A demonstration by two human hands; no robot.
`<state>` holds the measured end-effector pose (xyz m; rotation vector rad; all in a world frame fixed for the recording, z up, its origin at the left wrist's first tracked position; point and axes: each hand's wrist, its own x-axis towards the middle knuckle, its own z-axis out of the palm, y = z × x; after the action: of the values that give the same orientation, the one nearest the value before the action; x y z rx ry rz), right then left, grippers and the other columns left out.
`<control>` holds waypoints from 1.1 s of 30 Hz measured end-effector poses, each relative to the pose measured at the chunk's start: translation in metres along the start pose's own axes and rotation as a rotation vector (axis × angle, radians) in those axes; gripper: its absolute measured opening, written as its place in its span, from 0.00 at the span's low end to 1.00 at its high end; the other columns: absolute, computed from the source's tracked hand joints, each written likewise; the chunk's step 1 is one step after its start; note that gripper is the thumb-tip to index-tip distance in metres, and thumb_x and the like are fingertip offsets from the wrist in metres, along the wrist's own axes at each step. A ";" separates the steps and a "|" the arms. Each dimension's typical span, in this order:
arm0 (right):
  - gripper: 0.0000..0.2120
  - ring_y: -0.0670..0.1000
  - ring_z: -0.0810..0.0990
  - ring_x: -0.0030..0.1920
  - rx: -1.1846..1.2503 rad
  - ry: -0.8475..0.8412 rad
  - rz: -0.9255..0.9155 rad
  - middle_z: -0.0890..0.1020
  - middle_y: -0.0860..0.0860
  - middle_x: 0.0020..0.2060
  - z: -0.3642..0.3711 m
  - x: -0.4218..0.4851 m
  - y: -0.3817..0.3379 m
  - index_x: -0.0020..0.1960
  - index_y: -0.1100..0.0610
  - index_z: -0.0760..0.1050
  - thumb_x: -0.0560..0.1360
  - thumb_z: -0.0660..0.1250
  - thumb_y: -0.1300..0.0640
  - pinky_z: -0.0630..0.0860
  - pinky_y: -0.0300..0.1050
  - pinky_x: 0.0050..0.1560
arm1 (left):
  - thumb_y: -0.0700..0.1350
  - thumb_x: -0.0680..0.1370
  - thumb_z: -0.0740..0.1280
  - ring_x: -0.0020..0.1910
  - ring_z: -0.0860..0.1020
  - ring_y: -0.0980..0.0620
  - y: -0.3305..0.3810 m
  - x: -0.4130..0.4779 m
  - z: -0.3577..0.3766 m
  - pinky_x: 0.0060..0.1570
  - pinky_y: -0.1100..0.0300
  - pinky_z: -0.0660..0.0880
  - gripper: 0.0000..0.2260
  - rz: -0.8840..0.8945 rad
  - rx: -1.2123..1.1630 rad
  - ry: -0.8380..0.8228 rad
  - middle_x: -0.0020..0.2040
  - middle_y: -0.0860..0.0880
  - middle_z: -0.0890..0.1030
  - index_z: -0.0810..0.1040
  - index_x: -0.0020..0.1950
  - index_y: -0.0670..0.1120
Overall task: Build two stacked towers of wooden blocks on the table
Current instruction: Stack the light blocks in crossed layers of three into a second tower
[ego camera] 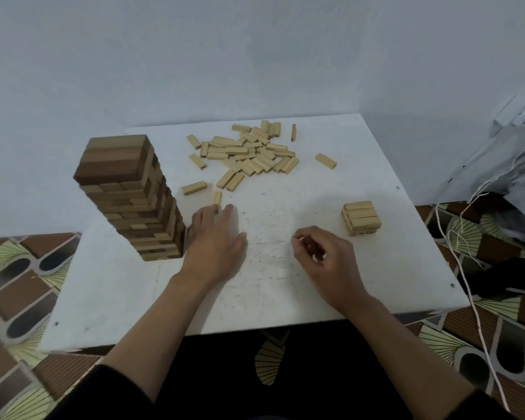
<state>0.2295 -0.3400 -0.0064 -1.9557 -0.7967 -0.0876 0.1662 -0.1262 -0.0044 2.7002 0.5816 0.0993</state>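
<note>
A tall tower of wooden blocks (131,195) stands at the left of the white table (285,298). A short stack of blocks (361,217), about three layers high, sits at the right. A heap of loose pale blocks (252,153) lies at the back middle. My left hand (215,244) lies flat beside the tall tower's base, its fingertips touching a single loose block (217,197). My right hand (325,256) hovers over the table's middle with curled fingers; I see nothing in it.
Stray blocks lie apart from the heap: one (325,160) to its right, one (194,187) near the tower. A grey plastic bag (509,159) and white cords (467,268) sit off the table's right edge. A patterned mat (15,298) covers the floor.
</note>
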 end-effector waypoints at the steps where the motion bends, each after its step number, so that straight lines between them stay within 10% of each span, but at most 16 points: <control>1: 0.02 0.47 0.78 0.35 0.009 -0.028 0.000 0.79 0.42 0.35 0.008 0.004 -0.002 0.47 0.56 0.80 0.78 0.70 0.60 0.70 0.32 0.36 | 0.51 0.81 0.64 0.69 0.65 0.39 -0.003 -0.004 0.000 0.67 0.44 0.67 0.22 0.037 0.011 0.028 0.68 0.40 0.69 0.68 0.72 0.45; 7: 0.03 0.47 0.78 0.43 -0.069 -0.156 -0.046 0.80 0.48 0.42 0.057 0.043 0.000 0.52 0.55 0.80 0.79 0.67 0.59 0.76 0.44 0.43 | 0.48 0.80 0.63 0.49 0.71 0.45 -0.019 -0.022 0.008 0.49 0.47 0.75 0.19 0.188 -0.009 0.148 0.53 0.44 0.70 0.72 0.69 0.42; 17: 0.24 0.55 0.64 0.74 -0.405 -0.471 -0.131 0.70 0.56 0.74 0.101 0.127 -0.007 0.75 0.62 0.67 0.79 0.56 0.66 0.66 0.53 0.73 | 0.47 0.82 0.64 0.56 0.71 0.47 -0.031 -0.022 0.020 0.55 0.45 0.75 0.21 0.235 -0.178 0.178 0.59 0.46 0.68 0.69 0.75 0.46; 33: 0.20 0.45 0.79 0.54 -0.182 -0.336 0.014 0.80 0.45 0.57 0.070 0.045 -0.008 0.61 0.53 0.77 0.75 0.59 0.70 0.76 0.41 0.60 | 0.50 0.84 0.54 0.59 0.73 0.49 -0.041 -0.021 0.024 0.56 0.49 0.77 0.22 0.209 -0.333 0.166 0.67 0.47 0.68 0.68 0.77 0.47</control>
<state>0.2411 -0.2581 -0.0193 -2.1801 -1.0217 0.1880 0.1352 -0.1085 -0.0417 2.4302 0.2947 0.4392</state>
